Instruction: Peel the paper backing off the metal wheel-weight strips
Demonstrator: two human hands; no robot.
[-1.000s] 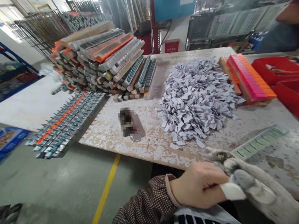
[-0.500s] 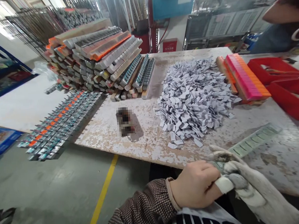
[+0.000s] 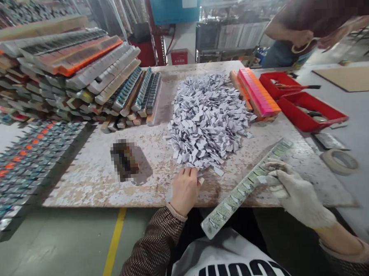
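Observation:
My left hand [image 3: 185, 190], bare with a pale cover on the thumb, rests at the near edge of a heap of small white flat pieces [image 3: 206, 120]. Its fingers are bent and close together; what lies under the fingertips is hidden. In a white knit glove, my right hand [image 3: 291, 192] pinches a small white piece [image 3: 262, 179] above a long pale-green slotted bar [image 3: 234, 199]. Several slots toward the bar's near end have small white pieces in them. The bar lies slanted, its near end jutting past the table edge by my apron.
Pink and orange bars [image 3: 256, 93] stand beyond the heap, beside red trays [image 3: 313, 110]. A tape roll [image 3: 340, 161] lies at right. Stacked bars [image 3: 76, 73] fill the left, with a blurred-out object [image 3: 124, 161] nearer. Across the table, a person [image 3: 305, 28] holds a ring.
My hands, close together before, are now apart: the left has gone to the heap, the right stays by the bar. More of the bar shows. The view has turned right.

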